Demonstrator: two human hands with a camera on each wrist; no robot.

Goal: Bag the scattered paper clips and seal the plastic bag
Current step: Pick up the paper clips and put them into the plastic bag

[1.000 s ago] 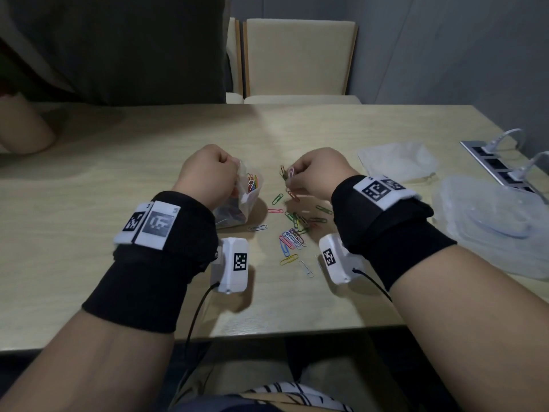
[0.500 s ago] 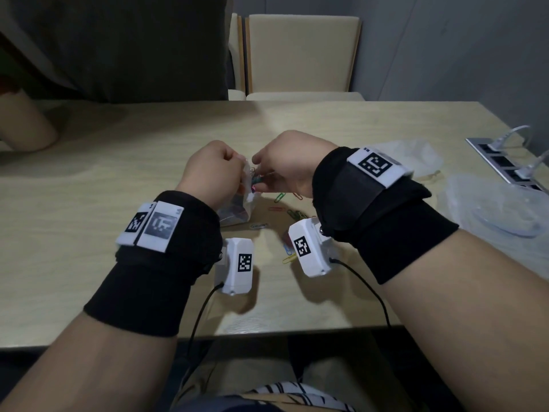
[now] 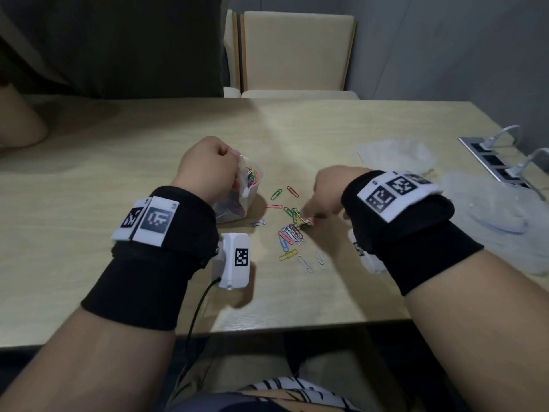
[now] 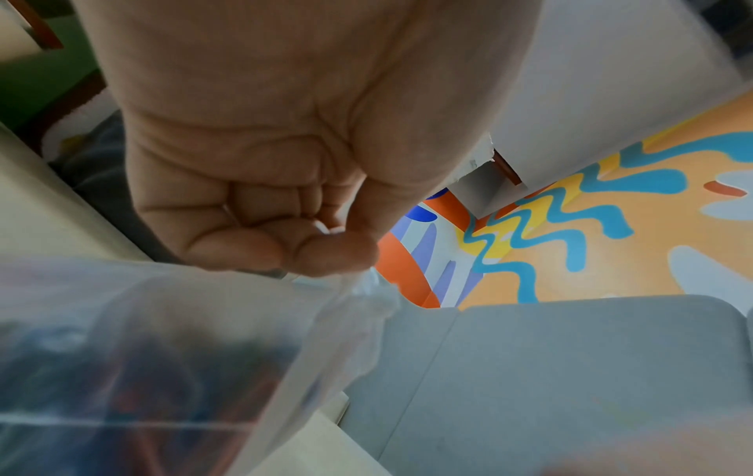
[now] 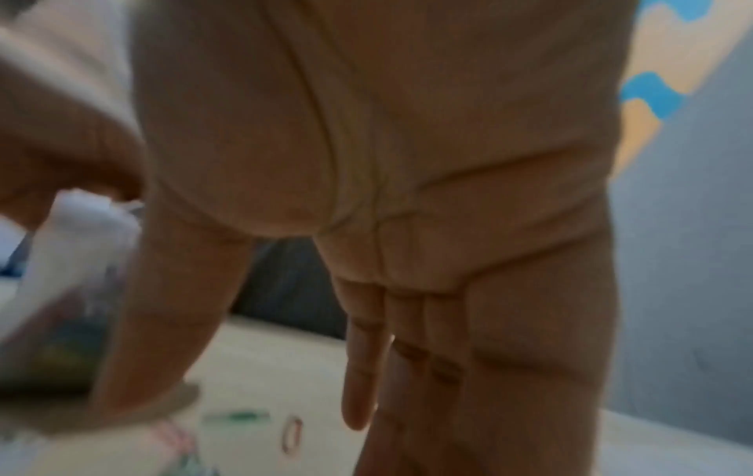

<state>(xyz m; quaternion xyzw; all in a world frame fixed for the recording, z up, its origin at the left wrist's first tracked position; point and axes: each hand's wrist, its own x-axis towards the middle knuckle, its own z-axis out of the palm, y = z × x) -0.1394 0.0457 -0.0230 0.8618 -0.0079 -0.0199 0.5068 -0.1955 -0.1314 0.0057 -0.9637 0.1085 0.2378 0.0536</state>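
My left hand (image 3: 233,165) grips the rim of a small clear plastic bag (image 3: 237,203) that stands on the table with coloured paper clips inside. In the left wrist view, thumb and forefinger (image 4: 334,244) pinch the bag's edge (image 4: 366,299). Several coloured paper clips (image 3: 292,234) lie scattered to the right of the bag. My right hand (image 3: 316,217) reaches down onto that pile. In the right wrist view its fingers (image 5: 360,370) are straight and point at the table, with loose clips (image 5: 291,433) just below; the picture is blurred.
Crumpled clear plastic (image 3: 395,153) and a larger plastic heap (image 3: 499,221) lie at the right, near a power strip (image 3: 502,165) with plugged cables. A chair (image 3: 297,52) stands behind the table. Another person's arm (image 3: 17,123) rests at far left. The table's front edge (image 3: 297,327) is close.
Half a second ago my right hand was at the bag's mouth; it has moved back right and down to the clip pile. My left hand keeps hold of the bag.
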